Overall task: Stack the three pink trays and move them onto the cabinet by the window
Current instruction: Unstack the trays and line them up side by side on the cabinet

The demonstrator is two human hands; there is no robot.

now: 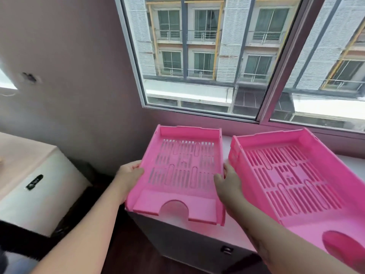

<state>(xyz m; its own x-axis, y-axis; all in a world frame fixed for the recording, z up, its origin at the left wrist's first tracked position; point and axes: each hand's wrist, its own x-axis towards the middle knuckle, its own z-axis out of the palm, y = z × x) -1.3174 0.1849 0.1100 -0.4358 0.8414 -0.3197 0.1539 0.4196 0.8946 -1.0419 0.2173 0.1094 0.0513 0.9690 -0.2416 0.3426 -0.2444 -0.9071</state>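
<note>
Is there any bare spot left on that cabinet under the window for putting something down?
Little. The held tray, between the left hand and the right hand, and the right tray cover most of the cabinet top. Bare: a narrow strip between the trays, a patch at the front edge between them, and a sliver by the sill far right.

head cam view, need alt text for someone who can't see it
A person's left hand and right hand grip the sides of a pink slotted tray over a white cabinet below a window. A second pink tray sits to its right.
</note>
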